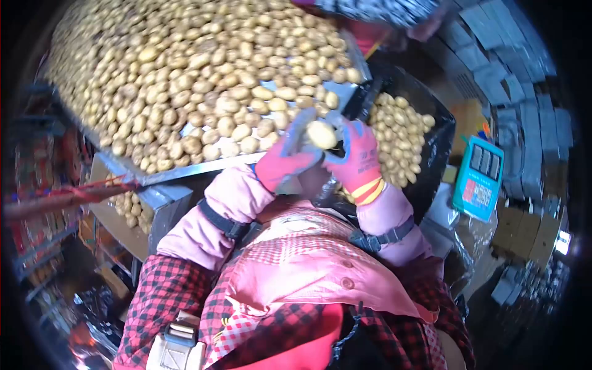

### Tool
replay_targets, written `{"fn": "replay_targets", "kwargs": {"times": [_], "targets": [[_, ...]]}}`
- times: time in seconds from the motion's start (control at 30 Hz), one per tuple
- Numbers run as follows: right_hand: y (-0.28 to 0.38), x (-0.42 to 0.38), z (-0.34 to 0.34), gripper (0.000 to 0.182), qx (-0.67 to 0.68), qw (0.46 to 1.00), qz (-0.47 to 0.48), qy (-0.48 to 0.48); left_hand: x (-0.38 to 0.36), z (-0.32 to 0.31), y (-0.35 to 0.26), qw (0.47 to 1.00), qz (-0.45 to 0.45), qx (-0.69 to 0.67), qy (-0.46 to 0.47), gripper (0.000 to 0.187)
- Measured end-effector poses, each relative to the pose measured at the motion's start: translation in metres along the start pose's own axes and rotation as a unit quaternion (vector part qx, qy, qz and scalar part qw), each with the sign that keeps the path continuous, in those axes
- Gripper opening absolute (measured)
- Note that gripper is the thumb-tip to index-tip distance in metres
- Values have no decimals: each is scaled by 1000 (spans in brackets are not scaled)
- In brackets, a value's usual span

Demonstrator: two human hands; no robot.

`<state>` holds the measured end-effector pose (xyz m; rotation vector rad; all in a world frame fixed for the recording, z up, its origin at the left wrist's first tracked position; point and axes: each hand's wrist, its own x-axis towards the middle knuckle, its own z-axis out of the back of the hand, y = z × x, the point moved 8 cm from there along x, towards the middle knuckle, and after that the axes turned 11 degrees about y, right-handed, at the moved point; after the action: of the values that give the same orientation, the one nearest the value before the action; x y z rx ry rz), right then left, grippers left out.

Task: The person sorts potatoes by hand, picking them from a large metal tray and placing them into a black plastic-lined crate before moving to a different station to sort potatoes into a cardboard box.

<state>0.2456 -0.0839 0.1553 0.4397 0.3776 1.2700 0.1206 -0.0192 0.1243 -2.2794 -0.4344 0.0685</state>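
A pale yellow potato (322,134) is between my two gloved hands, over the front edge of a metal tray heaped with potatoes (203,80). My left hand (288,157), in a red and grey work glove, has its fingers and thumb curved around the potato's left side. My right hand (357,154), in a matching glove with a yellow cuff, closes on its right side. Part of each hand's grip is hidden by the potato and the gloves. Just right of my right hand, more potatoes (398,139) fill a container lined with black plastic (441,129).
A teal digital scale (480,176) stands at the right. Below the tray's left corner is a cardboard box (123,228) with potatoes inside. Another person's patterned sleeve (388,9) shows at the top. Stacked grey cartons (515,117) line the far right.
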Motion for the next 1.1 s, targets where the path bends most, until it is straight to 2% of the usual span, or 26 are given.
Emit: {"fn": "replay_targets", "kwargs": {"times": [0.03, 0.07, 0.1, 0.2, 0.27, 0.33, 0.37, 0.4, 0.43, 0.47, 0.53, 0.57, 0.63, 0.7, 0.73, 0.77, 0.8, 0.83, 0.87, 0.9, 0.93, 0.97, 1.0, 1.03, 1.07, 1.1], "targets": [[24, 1, -8, 96, -4, 999, 42, 16, -6, -1, -10, 999, 4, -28, -34, 89], [40, 4, -9, 101, 9, 997, 73, 18, -19, 5, -18, 998, 8, -46, -29, 89], [49, 7, -10, 99, 6, 993, 119, -8, -33, 13, -26, 998, 12, -63, -25, 88], [38, 21, -30, 86, 26, 997, 75, 10, -83, 38, -59, 995, -37, -85, -42, 86], [60, 22, -37, 80, 18, 992, 126, 4, -118, 49, -66, 976, -102, -175, -79, 83], [89, 33, -60, 69, 61, 983, 141, 105, -168, 56, -90, 946, -170, -255, -110, 75], [100, 35, -74, 65, 68, 975, 171, 125, -195, 67, -95, 949, -179, -210, -152, 67], [105, 37, -94, 57, 111, 970, 158, 150, -221, 79, -99, 949, -185, -164, -195, 60], [124, 39, -105, 49, 140, 960, 161, 180, -245, 76, -108, 910, -219, -289, -202, 54], [135, 40, -120, 45, 164, 954, 168, 187, -281, 100, -103, 910, -232, -165, -301, 46], [152, 43, -146, 44, 154, 943, 183, 233, -339, 124, -104, 851, -306, -232, -358, 29], [166, 42, -159, 44, 172, 933, 183, 257, -368, 134, -103, 830, -336, -290, -338, 31], [186, 39, -185, 44, 192, 905, 216, 311, -423, 127, -97, 818, -375, -247, -359, 28], [205, 39, -201, 44, 203, 883, 220, 361, -471, 140, -48, 800, -357, -241, -417, 27], [216, 37, -208, 44, 209, 874, 209, 386, -484, 133, -46, 793, -343, -240, -443, 27], [225, 34, -215, 43, 217, 866, 195, 407, -500, 122, -70, 830, -120, 176, -515, 26], [239, 33, -212, 41, 188, 867, 223, 404, -512, 97, -107, 625, 114, 538, -553, 25], [246, 33, -214, 42, 163, 870, 240, 398, -533, 90, -130, 496, 149, 634, -574, 26], [251, 32, -214, 42, 136, 874, 253, 392, -572, 98, -160, 470, 53, 588, -656, 29], [254, 31, -212, 42, 108, 877, 268, 384, -617, 110, -184, 458, -82, 511, -723, 31], [253, 30, -215, 42, 113, 875, 247, 401, -660, 121, -203, 424, -197, 455, -758, 34], [251, 30, -214, 43, 100, 874, 262, 396, -691, 135, -213, 430, -283, 399, -759, 38], [246, 30, -212, 43, 90, 875, 277, 387, -706, 151, -217, 464, -339, 345, -742, 41], [240, 30, -209, 43, 80, 878, 289, 374, -695, 160, -216, 531, -384, 271, -705, 45], [225, 30, -207, 43, 123, 894, 243, 357, -667, 172, -200, 629, -419, 157, -636, 45], [198, 32, -212, 46, 195, 896, 149, 369, -630, 176, -187, 698, -446, 8, -560, 45]]}}
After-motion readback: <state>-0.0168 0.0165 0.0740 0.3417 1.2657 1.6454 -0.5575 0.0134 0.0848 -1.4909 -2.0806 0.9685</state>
